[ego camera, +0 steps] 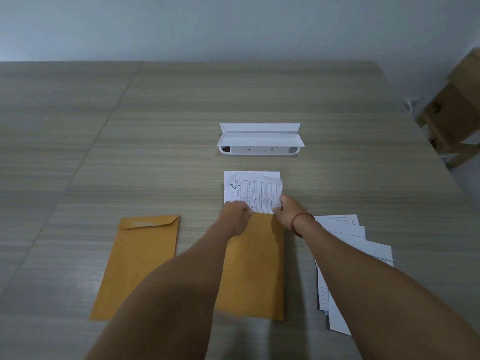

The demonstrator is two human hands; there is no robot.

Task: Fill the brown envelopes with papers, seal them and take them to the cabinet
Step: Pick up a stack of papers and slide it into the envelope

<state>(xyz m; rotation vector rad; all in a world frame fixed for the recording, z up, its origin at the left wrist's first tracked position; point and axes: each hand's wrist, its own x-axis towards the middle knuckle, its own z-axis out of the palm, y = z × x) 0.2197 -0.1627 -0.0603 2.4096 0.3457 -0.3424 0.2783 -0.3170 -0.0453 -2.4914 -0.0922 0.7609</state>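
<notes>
Brown paper envelope [253, 266] lies flat near desk's [155, 126] front edge, centre, mouth facing away. Folded white lined sheets w/ handwriting [253, 190] stick out of the mouth, partly inside. Left hand [235, 214] pinches sheets + envelope lip at left; right hand [288, 210], red string at wrist, grips sheets' right edge, fingers curled shut. Second brown envelope [140, 263], flap down, lies just left. Loose white papers [348, 268] to the right. White plastic flip-lid socket box [259, 140] mid-desk.

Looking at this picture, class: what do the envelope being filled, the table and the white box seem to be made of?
Envelope: matte brown kraft paper, creased.
Table: likely wood-look laminate; streaked grain, flat seam.
White box: probably smooth moulded plastic; rounded corners, uniform white.
</notes>
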